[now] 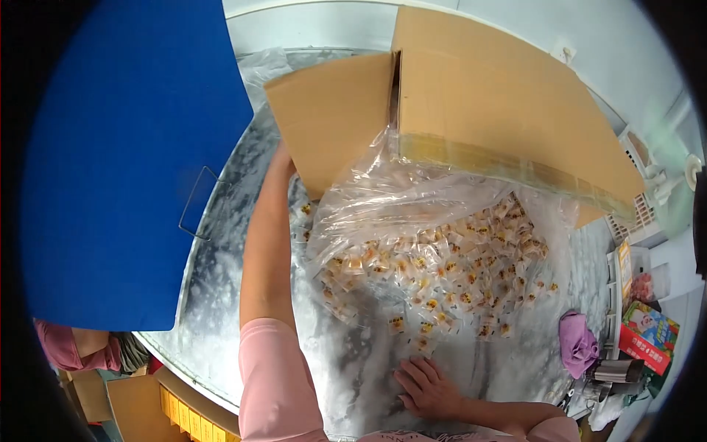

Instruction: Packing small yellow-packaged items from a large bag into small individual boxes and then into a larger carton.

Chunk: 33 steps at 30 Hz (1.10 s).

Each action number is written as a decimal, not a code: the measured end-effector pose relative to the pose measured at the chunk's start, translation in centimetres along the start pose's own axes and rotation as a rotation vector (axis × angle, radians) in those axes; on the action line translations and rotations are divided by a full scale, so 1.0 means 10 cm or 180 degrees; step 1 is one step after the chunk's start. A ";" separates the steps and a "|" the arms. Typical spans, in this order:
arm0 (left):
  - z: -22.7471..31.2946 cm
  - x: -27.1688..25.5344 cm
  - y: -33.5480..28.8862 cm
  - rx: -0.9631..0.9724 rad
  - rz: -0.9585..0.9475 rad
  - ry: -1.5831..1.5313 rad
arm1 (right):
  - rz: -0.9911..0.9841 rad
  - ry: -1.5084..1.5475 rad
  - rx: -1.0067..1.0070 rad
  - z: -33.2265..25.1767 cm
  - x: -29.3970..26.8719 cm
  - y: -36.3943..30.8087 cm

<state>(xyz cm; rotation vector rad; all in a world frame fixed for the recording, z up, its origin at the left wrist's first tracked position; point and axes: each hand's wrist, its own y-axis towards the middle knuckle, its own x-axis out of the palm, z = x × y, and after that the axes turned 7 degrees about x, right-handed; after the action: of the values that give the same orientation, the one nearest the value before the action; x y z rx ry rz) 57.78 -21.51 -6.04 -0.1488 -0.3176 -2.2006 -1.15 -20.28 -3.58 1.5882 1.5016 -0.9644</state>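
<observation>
A large cardboard box [508, 96] lies on its side, its mouth toward me, on a grey marbled table [213, 287]. Out of it spreads a clear plastic bag [383, 191], and many small clear-wrapped packets [464, 272] with yellow and brown marks spill from the bag onto the tabletop. My left hand [283, 158] reaches to the box's left flap [331, 110]; the fingers are hidden behind that flap. Near the table's front edge my right hand [429, 390] rests flat, fingers stretched, just short of the nearest packets, holding nothing.
A blue panel [132, 162] with a wire handle [193, 202] stands at the left. Along the right edge are a purple cloth [577, 342], a colourful carton [650, 335] and a metal cup [615, 370]. Another person's sleeve [59, 345] and open cartons [140, 405] show at lower left.
</observation>
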 end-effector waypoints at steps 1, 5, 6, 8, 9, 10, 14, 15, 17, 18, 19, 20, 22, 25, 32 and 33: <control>-0.01 0.01 0.02 -0.0032 -0.0006 -0.0004 | -0.0017 0.0014 0.0024 0.00 -0.01 0.01; 0.00 0.10 0.00 -0.0072 0.0266 0.0165 | -0.0051 0.0027 0.0046 0.00 0.01 0.03; -0.01 0.11 -0.02 0.0304 0.0271 0.0471 | -0.0028 0.0037 0.0024 0.01 0.01 0.02; 0.04 0.06 -0.01 0.0303 0.0301 0.0393 | -0.0072 0.0055 0.0018 0.00 -0.02 0.03; 0.08 -0.01 0.03 0.0303 0.0309 0.0317 | -0.0099 0.0077 0.0028 -0.02 -0.03 0.04; 0.09 -0.03 0.06 0.0303 0.0314 0.0240 | -0.0096 0.0088 0.0028 -0.02 -0.02 0.03; 0.08 -0.01 0.16 0.0294 0.0328 -0.0071 | -0.0102 0.0122 0.0001 0.00 0.00 0.01; 0.06 0.03 0.19 0.0283 0.0335 -0.0146 | -0.0105 0.0169 0.0010 0.00 -0.01 0.01; 0.06 0.05 0.22 0.0265 0.0355 -0.0292 | -0.0133 0.0189 0.0022 0.00 -0.03 0.02; 0.02 0.07 0.20 0.0253 0.0355 -0.0385 | -0.0156 0.0176 0.0049 0.00 -0.04 0.02; 0.01 0.07 0.19 0.0241 0.0357 -0.0476 | -0.0161 0.0180 0.0065 0.02 -0.04 0.02; 0.00 0.07 0.19 0.0231 0.0361 -0.0568 | -0.0123 0.0150 0.0042 0.03 -0.02 0.02; -0.01 0.09 0.17 0.0217 0.0390 -0.0716 | -0.0092 0.0150 0.0000 0.03 -0.01 0.02; -0.04 0.15 0.16 0.0222 0.0439 -0.0954 | -0.0202 0.0140 0.0018 0.02 -0.04 0.03; -0.12 0.25 -0.09 0.0337 0.0521 -0.1454 | -0.0147 0.0140 0.0012 0.04 -0.03 0.05; -0.09 0.21 -0.13 0.0339 0.0543 -0.1505 | -0.0138 0.0181 -0.0019 0.03 -0.03 0.04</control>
<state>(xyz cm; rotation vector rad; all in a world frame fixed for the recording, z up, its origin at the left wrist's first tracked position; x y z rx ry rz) 55.51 -22.61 -6.65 -0.6182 -0.6566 -1.9550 -0.72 -20.74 -3.43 1.5968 1.5823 -0.9449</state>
